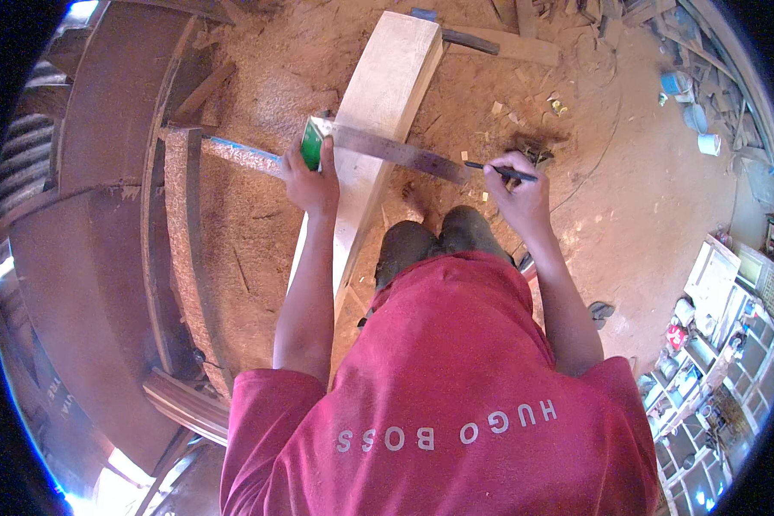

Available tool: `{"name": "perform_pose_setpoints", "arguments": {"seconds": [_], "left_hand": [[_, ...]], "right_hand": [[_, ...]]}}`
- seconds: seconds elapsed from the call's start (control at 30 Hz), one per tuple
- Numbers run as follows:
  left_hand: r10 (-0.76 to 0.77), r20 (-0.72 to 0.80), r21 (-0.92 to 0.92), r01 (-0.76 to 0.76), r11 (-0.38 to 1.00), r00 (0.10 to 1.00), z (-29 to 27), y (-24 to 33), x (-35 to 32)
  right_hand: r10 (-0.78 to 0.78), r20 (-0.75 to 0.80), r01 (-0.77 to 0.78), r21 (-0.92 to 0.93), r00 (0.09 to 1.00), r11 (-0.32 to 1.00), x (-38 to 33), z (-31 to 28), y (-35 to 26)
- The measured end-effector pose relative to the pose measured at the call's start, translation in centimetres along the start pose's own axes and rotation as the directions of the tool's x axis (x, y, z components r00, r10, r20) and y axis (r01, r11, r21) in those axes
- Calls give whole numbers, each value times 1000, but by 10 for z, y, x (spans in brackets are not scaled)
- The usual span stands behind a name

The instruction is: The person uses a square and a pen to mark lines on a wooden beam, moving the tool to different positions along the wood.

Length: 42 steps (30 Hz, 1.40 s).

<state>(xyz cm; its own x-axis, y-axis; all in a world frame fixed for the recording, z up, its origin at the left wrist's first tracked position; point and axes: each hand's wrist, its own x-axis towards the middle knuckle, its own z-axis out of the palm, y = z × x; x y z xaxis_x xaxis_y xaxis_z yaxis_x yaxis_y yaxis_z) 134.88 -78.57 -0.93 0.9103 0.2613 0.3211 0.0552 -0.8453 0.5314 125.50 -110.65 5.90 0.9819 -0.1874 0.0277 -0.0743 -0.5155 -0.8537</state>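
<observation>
A thick, pale wooden beam point(390, 73) slants away from me, its far end resting near a dark support. My left hand point(311, 185) is closed round the green stock of a try square point(396, 156), at the beam's left edge. The square's metal blade lies across the top face and sticks out past the right edge. To the right of the blade's tip, my right hand point(522, 198) grips a slim black pen point(513, 174). The pen's point faces left, close to the blade's end and apart from the beam.
Left of the beam stands a rough wooden bench or frame point(185, 185), with a blue-edged bar point(241, 155) reaching from it. Wood scraps point(525, 47) are strewn on the dirt floor. Blue buckets point(695, 114) stand far right, and a cluttered shelf point(701, 378) is at lower right.
</observation>
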Motion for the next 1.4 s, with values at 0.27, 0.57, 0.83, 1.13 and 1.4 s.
{"name": "perform_pose_setpoints", "arguments": {"seconds": [0.27,0.57,0.83,1.13,1.4], "left_hand": [[-127,-73,-246,105,964,989,-93,-66,-146],[-740,-351,-311,674,670,574,-249,-158,-261],[-997,-4,-935,353,-23,-75,-360,-237,-321],[-953,-274,-579,769,270,128,-410,-337,-382],[-406,132,117,392,912,904,-360,-359,-341]], "right_hand": [[174,-95,-145,260,980,955,-72,-20,46],[310,63,-310,390,948,867,-120,-12,62],[278,-6,-245,451,961,858,-170,6,25],[390,-136,-280,490,911,826,-271,53,1],[445,-155,-335,458,882,824,-416,130,-37]]}}
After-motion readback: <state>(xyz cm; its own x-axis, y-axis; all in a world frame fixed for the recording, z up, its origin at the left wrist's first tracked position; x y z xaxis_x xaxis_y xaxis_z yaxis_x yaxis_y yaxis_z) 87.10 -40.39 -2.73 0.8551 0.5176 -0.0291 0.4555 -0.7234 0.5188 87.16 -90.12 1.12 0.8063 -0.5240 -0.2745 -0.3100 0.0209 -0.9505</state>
